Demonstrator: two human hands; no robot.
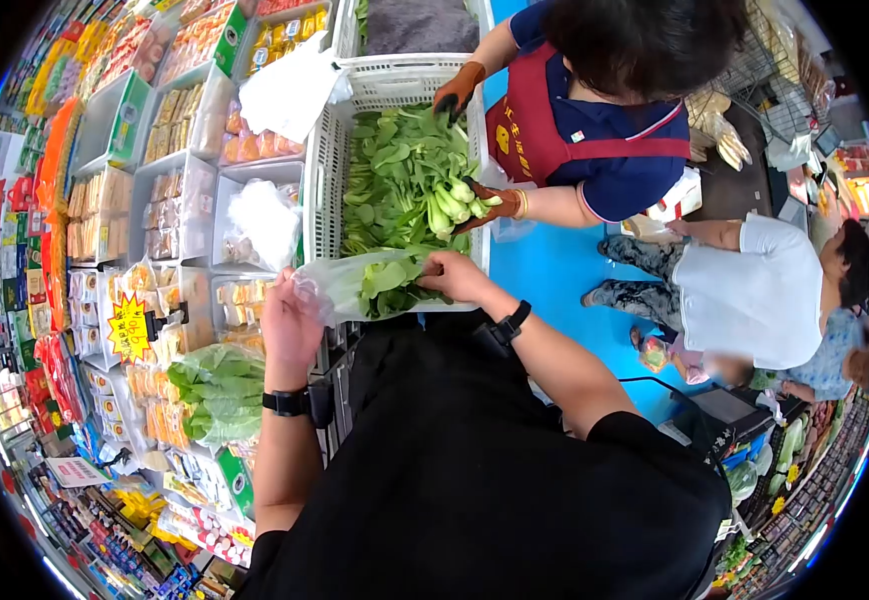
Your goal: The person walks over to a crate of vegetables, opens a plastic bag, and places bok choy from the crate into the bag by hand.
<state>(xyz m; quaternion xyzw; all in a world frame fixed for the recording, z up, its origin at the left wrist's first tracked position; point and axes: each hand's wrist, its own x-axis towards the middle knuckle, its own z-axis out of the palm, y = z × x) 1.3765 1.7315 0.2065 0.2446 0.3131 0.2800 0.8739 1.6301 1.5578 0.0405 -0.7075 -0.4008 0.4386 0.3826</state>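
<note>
A clear plastic bag (330, 287) with leafy greens (392, 284) in it lies across the near end of a white crate (327, 190). My left hand (292, 322) is closed on the bag's left edge. My right hand (457, 277) has its fingers closed at the right side of the bag's mouth, against the greens; its fingertips are partly hidden. More leafy greens (385, 170) fill the crate just beyond the bag. A co-worker's gloved hand (495, 203) holds a bunch of greens with pale stems (451, 206) above the crate, and their other gloved hand (458, 90) touches the pile.
Left of the crate stand bins of packaged food (170, 205), with a yellow price sign (130, 328) and a bagged bunch of greens (217, 393). The co-worker in a red apron (530, 115) leans in from the right. Farther right, a person in white (750, 290) stands on the blue floor (555, 270).
</note>
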